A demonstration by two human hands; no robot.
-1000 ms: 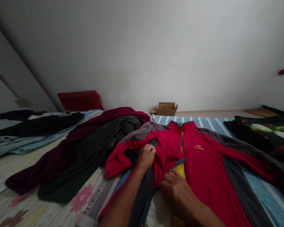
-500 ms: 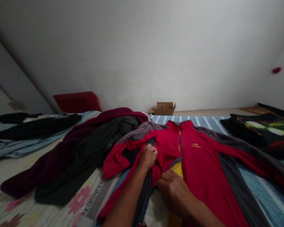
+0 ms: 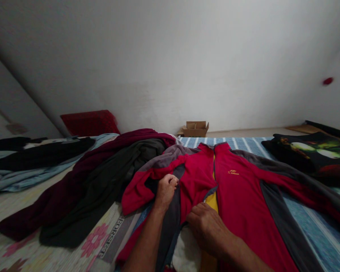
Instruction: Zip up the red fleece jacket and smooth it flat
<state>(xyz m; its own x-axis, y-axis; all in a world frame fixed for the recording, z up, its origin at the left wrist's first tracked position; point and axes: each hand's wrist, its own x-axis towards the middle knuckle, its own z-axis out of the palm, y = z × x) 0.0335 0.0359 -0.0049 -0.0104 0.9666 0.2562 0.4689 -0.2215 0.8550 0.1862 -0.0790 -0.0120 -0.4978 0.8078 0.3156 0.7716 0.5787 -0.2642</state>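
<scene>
A red fleece jacket (image 3: 238,200) with dark grey side panels lies spread out, its zip open over a yellow lining (image 3: 212,202). My left hand (image 3: 166,191) is curled around a fold of the red front, by a grey panel. My right hand (image 3: 206,226) grips the lower front edge, close to the yellow lining. Below the hands, a white fluffy fabric (image 3: 186,249) shows through the opening. The jacket's lower part is hidden behind my forearms.
A dark green garment (image 3: 102,185) and a maroon cloth (image 3: 25,221) lie heaped left of the jacket on a floral mattress (image 3: 59,223). A blue striped sheet (image 3: 314,223) lies beneath the jacket. A black printed cloth (image 3: 311,158) lies right; a cardboard box (image 3: 195,129) stands by the wall.
My left hand has shifted left, drawing the fold of red fleece with it. My right hand has barely moved. The whole view has drifted slightly left and down.
</scene>
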